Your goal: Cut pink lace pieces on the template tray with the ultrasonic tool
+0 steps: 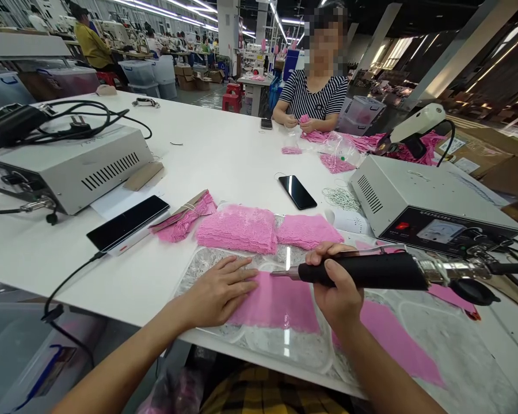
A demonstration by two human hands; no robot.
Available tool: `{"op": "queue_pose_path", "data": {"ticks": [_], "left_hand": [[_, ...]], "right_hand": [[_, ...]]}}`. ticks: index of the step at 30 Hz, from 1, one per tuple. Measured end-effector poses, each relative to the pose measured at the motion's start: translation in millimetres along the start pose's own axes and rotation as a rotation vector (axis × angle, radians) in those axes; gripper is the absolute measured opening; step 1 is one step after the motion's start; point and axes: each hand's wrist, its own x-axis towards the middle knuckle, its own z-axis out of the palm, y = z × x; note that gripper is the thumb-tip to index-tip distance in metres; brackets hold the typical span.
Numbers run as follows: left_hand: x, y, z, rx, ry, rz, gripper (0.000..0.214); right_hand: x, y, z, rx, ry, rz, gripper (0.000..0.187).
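Observation:
My left hand (222,290) lies flat, fingers stretched out, on the left part of a pink fabric piece (280,307). This piece rests on a clear plastic sheet (259,348) over the table. In my right hand (339,287) is a black-handled ultrasonic welding tool (366,270), held like a thick pen. Its metal tip points left and meets the fabric's upper edge, close to my left fingertips; whether it presses down I cannot tell. Beyond it are two stacks of pink lace pieces, a larger stack (237,229) and a smaller stack (308,230). Another pink piece (392,339) lies right of my right wrist.
A grey control box (431,195) stands right, cabled to the tool; a second grey box (82,161) stands left. Phones lie on the table, one (297,192) past the stacks, another (129,221) at left. A person (313,95) across the table handles pink material.

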Motion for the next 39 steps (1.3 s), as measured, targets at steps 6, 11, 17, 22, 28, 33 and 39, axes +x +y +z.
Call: {"op": "queue_pose_path", "data": {"ticks": [6, 11, 17, 22, 28, 33, 39], "left_hand": [[-1, 0, 1.7, 0.002, 0.002, -0.003, 0.032], [0, 0, 0.7, 0.009, -0.013, -0.005, 0.033], [0, 0, -2.2, 0.016, -0.011, 0.011, 0.033], [-1, 1, -2.6, 0.007, -0.013, -0.001, 0.033], [-1, 0, -1.8, 0.003, -0.01, 0.004, 0.033], [0, 0, -2.4, -0.002, -0.001, 0.012, 0.034], [0, -3, -1.3, 0.005, 0.042, 0.033, 0.037]], "right_hand": [[0, 1, -2, -0.002, -0.004, 0.007, 0.011], [0, 2, -4, -0.019, -0.02, 0.01, 0.01], [8, -5, -7, 0.015, 0.051, 0.001, 0.011], [12, -13, -20, -0.028, 0.096, -0.002, 0.009], [10, -13, -20, -0.027, 0.105, 0.002, 0.01], [10, -11, -18, -0.045, 0.096, 0.003, 0.009], [13, -10, -15, -0.021, 0.107, -0.003, 0.011]]}}
